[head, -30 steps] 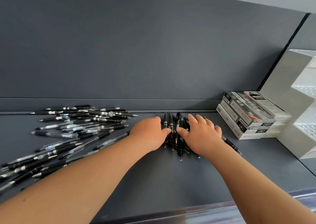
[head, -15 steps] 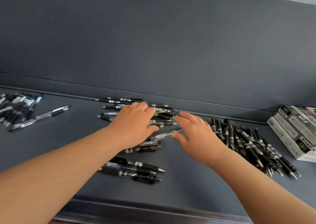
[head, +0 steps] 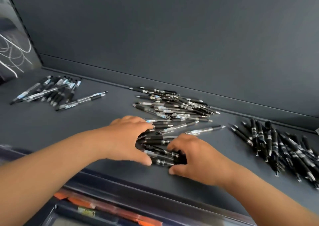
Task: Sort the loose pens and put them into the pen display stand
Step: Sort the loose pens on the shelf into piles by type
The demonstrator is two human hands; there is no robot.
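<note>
Roughly, I judge the sorting about half done. Toward the left rear corner of the shelf [head: 60,122] lies a pile of clear-barrelled pens [head: 50,91], with one stray just beside it. Toward the right edge lies a pile of black pens [head: 279,148], most pointing much the same way. Between them, against the rear edge, the mixed heap [head: 174,106] is unsorted, with clear and black barrels crossing one another. The pen display stand is nowhere in view, so I can see no pen loaded into it, and that whole step looks not yet begun.

Near the middle of the front edge I have a small bunch of black pens [head: 160,151] between my hands. My left hand [head: 124,139] cups the bunch's left ends, fingers curled down onto the barrels and thumb against the nearest pen. My right hand [head: 198,158] closes on the other ends, fingers curled over them and thumb tip on the shelf at the near side. Both press inward on the bunch, which seems to lie on the shelf rather than lifted. My guess is that these pens belong with the black pile.
</note>
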